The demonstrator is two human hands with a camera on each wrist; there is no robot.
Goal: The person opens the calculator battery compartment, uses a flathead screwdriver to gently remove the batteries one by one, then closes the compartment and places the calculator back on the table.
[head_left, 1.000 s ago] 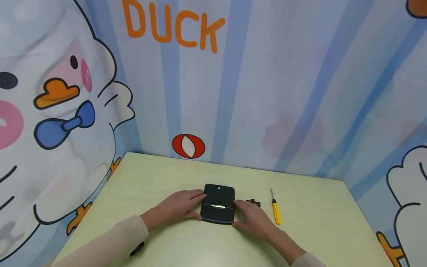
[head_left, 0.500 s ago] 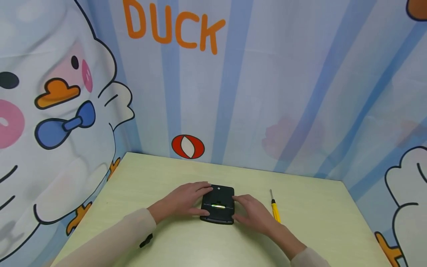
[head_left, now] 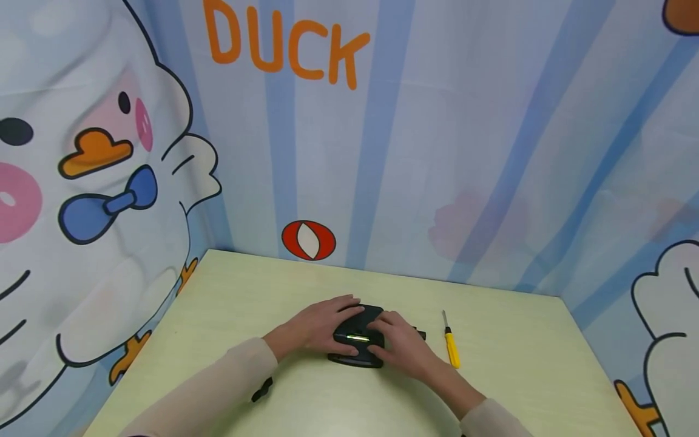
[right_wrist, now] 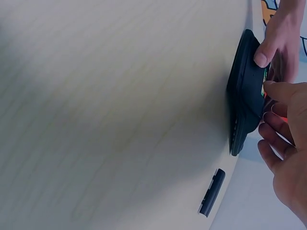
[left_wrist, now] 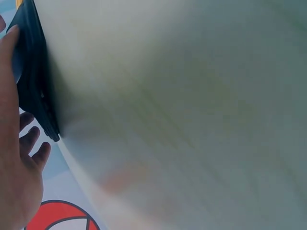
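A black flat device (head_left: 355, 359) with rounded corners lies on the table. In a slot across its middle, a narrow bright yellow-green strip (head_left: 357, 338) shows, shaped like a battery. My left hand (head_left: 314, 326) rests on its left side, fingers spread over the top and thumb lower down. My right hand (head_left: 406, 345) reaches over the right side, thumb and forefinger tips at the slot's right end. In the right wrist view the other fingers of the right hand (right_wrist: 292, 139) curve loosely beside the device (right_wrist: 247, 91). The left wrist view shows the left thumb on the device (left_wrist: 36, 72).
A small black cover-like piece (right_wrist: 212, 192) lies on the table just right of the device, mostly behind the right hand in the head view. Farther right lies a screwdriver with a yellow handle (head_left: 452, 349). A printed curtain (head_left: 409, 152) stands behind the table (head_left: 262, 279).
Both hands have moved inward over the device, the left from its left edge onto its top, the right from its right edge to the slot. The device stays in place.
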